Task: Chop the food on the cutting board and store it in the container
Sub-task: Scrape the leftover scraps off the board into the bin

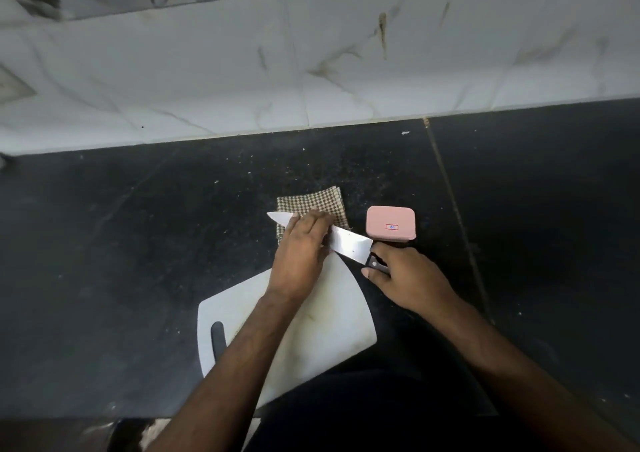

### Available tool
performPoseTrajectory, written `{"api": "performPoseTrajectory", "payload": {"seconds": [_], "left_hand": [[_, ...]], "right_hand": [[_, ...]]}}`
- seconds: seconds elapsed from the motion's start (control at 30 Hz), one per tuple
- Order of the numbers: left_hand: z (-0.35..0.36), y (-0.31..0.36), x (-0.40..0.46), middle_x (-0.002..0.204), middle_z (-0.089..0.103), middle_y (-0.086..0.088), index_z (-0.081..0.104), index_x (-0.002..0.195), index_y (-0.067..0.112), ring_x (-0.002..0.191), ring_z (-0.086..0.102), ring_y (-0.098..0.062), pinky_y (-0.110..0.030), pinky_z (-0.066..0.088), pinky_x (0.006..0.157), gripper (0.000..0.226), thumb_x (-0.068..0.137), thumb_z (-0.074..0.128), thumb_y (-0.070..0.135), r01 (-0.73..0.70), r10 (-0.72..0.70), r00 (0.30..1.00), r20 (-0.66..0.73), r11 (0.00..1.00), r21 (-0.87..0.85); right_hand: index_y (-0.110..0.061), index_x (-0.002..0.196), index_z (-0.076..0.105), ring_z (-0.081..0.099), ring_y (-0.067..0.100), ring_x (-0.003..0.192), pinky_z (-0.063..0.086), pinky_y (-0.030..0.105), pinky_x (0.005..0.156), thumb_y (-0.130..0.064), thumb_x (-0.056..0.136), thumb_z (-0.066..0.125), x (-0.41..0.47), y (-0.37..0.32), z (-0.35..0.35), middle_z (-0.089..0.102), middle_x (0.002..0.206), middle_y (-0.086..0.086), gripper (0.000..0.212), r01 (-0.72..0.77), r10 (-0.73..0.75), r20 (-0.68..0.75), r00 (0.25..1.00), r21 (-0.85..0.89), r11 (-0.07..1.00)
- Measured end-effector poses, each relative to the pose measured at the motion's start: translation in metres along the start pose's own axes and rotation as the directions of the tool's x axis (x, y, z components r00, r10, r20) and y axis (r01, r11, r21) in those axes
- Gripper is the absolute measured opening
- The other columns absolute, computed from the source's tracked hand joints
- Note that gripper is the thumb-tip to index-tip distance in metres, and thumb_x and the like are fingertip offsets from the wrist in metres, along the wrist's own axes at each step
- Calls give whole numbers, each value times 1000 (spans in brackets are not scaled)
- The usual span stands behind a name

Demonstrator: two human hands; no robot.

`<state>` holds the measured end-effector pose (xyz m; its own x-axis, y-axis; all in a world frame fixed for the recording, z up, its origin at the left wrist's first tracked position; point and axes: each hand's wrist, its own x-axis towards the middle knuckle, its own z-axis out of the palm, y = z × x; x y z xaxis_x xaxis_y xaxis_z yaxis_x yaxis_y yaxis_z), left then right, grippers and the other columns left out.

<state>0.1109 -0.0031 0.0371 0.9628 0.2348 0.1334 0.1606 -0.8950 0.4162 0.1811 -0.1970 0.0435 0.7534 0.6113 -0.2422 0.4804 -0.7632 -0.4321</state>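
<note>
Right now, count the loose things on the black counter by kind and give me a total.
Knives: 1, knife
Cutting boards: 1, white cutting board
Cloths: 1, checked cloth
Containers: 1, pink container
Total: 4

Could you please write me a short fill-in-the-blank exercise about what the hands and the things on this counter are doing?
1. The right hand grips the knife by its ____.
2. The left hand lies across the knife's ____.
3. The container beside the checked cloth is ____ in colour.
4. No ____ shows on the white cutting board.

Missing words: handle; blade; pink; food
</note>
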Motion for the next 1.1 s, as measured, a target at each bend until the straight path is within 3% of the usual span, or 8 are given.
{"api": "performPoseTrajectory", "payload": {"seconds": [0.13, 0.27, 0.4, 0.53, 0.67, 0.83, 1.0, 1.1], "left_hand": [[-9, -18, -28, 165, 31, -1, 34, 158, 19, 153, 26, -19, -42, 24, 126, 79, 91, 75, 13, 202, -205, 978, -47, 977, -61], [-11, -39, -68, 164, 32, 2, 34, 157, 22, 150, 31, -18, -42, 32, 123, 74, 94, 72, 22, 404, -418, 902, -111, 906, -131], [-16, -57, -112, 158, 37, -6, 41, 152, 15, 143, 39, -24, -41, 39, 118, 69, 92, 74, 22, 590, -602, 772, -204, 798, -122], [-18, -67, -139, 152, 36, -16, 35, 153, 8, 139, 39, -35, -48, 41, 112, 78, 91, 75, 33, 762, -776, 618, -124, 631, -147], [-18, -69, -149, 138, 40, -18, 39, 146, 4, 130, 40, -38, -51, 44, 102, 74, 93, 69, 45, 836, -837, 542, -74, 546, -58], [-24, -71, -148, 132, 41, -20, 52, 126, -2, 125, 39, -38, -55, 46, 96, 51, 99, 60, 41, 894, -893, 447, -53, 448, 9], [-29, -77, -150, 136, 42, -26, 43, 133, -9, 130, 39, -43, -53, 40, 104, 73, 95, 64, 50, 949, -952, 306, 8, 304, -85], [-28, -94, -160, 138, 44, -22, 45, 135, -5, 127, 46, -41, -54, 47, 103, 86, 87, 68, 63, 947, -973, 219, 78, 192, -259]], "right_hand": [[-22, 116, 58, 65, 20, 101, 55, 39, 79, -36, 95, 63, 0, -18, 28, 63, 110, -4, 25, 15, -14, -20, 1000, 46, 999], [-19, 122, 56, 63, 21, 101, 56, 40, 79, -36, 97, 63, -3, -29, 51, 52, 118, -1, 32, 51, -49, -39, 998, 39, 998], [-19, 109, 59, 63, 17, 86, 59, 33, 75, -37, 92, 71, -6, -33, 63, 40, 114, -4, 27, 86, -83, -117, 990, 17, 996], [-18, 111, 63, 64, 13, 91, 60, 27, 79, -35, 92, 72, -7, -31, 71, 40, 122, -2, 28, 95, -84, -166, 982, 57, 994], [-18, 115, 63, 64, 15, 94, 59, 27, 79, -35, 93, 70, -2, -30, 72, 42, 123, -2, 29, 123, -109, -158, 981, 83, 989], [-19, 107, 63, 64, 17, 90, 59, 31, 72, -35, 91, 72, -1, -29, 73, 43, 119, -4, 25, 152, -136, -158, 978, 97, 984], [-19, 110, 64, 64, 13, 89, 56, 22, 70, -37, 92, 71, 1, -30, 77, 43, 121, -3, 26, 184, -170, -162, 972, 74, 980], [-19, 115, 65, 64, 12, 91, 57, 22, 75, -40, 93, 69, 4, -30, 79, 45, 120, -3, 31, 186, -174, -170, 970, 59, 981]]}}
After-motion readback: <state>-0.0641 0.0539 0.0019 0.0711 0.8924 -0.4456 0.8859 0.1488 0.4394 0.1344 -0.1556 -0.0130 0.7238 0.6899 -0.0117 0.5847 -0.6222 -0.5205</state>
